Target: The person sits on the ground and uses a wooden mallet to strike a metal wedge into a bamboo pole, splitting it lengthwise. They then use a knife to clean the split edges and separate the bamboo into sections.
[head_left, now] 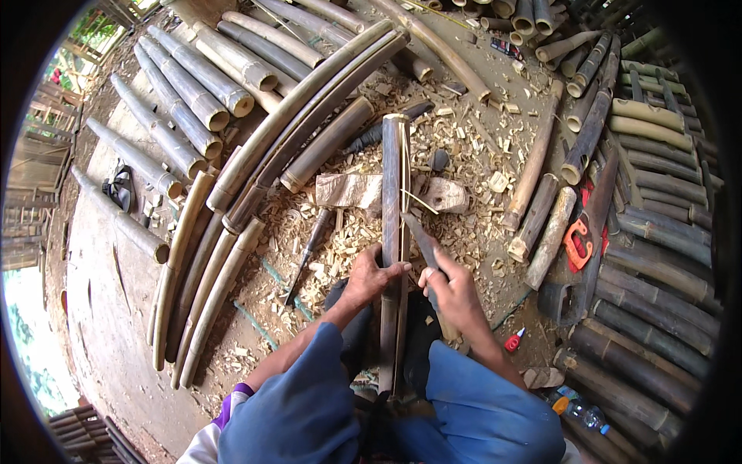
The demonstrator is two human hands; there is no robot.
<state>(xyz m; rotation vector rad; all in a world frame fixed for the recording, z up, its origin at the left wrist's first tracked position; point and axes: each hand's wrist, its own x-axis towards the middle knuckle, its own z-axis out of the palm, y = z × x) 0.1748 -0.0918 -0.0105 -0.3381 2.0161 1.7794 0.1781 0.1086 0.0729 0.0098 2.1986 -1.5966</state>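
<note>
A dark bamboo pole [392,174] stands lengthwise between my knees, its far part resting across a pale wooden block [348,192]. A narrow strip with thin slivers runs along its right side. My left hand [369,276] is closed around the pole, thumb across the top. In my right hand [454,292] is a dark-bladed knife [420,238], fingers wrapped round its handle. The blade's tip lies against the pole's right edge, beside a pale curled sliver [419,203]. Left of the pole, another slim bladed tool [309,251] lies among the shavings.
Wood shavings [352,236] cover the ground around the block. Curved bamboo poles [301,116] are stacked at the left, with more bamboo lengths [185,85] behind. On the right lie an orange-handled saw [580,241], a small red bottle [514,339], a plastic bottle [585,414] and bamboo piles [657,286].
</note>
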